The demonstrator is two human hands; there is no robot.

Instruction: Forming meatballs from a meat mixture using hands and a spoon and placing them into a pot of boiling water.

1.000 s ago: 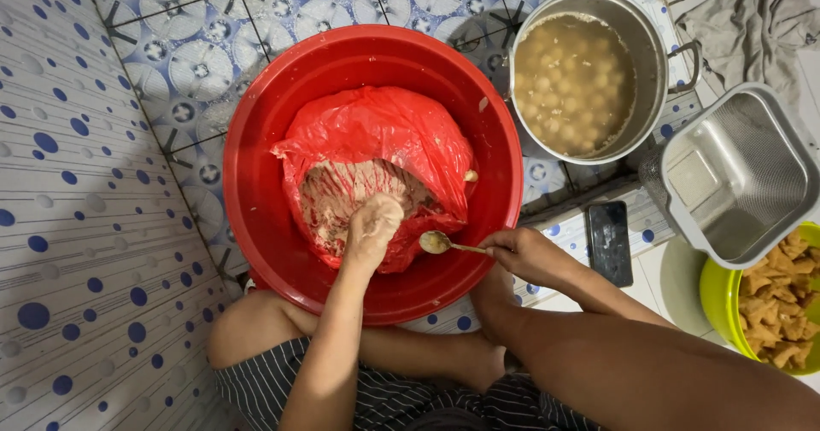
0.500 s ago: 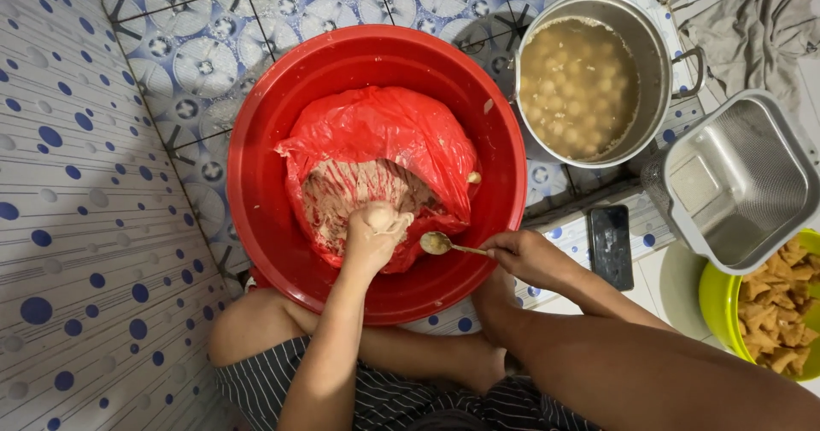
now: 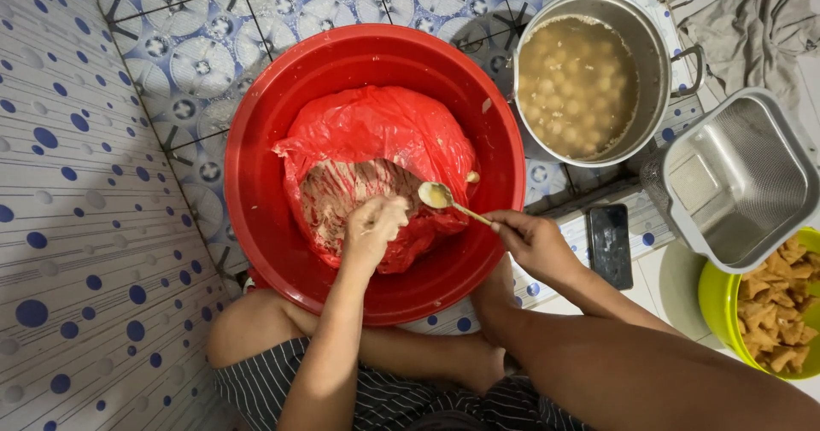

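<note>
A big red basin [image 3: 265, 123] sits on the tiled floor before me, with a red plastic bag [image 3: 384, 128] of pale minced paste [image 3: 333, 196] inside it. My left hand [image 3: 371, 226] is closed over the paste at the bag's opening, squeezing some of it. My right hand [image 3: 534, 241] holds a metal spoon [image 3: 440, 197] by its handle, the bowl of the spoon hovering just right of my left fist, smeared with paste.
A steel pot [image 3: 581, 81] of cloudy broth with round balls stands at upper right. A steel colander [image 3: 735, 179], a black phone [image 3: 610, 245], a green bowl [image 3: 713, 299] of fried pieces and a grey cloth [image 3: 752, 29] lie right. A dotted tiled wall [image 3: 77, 226] runs left.
My left fist stays on the paste and has shifted slightly. The spoon in my right hand has risen a little and come closer to the fist.
</note>
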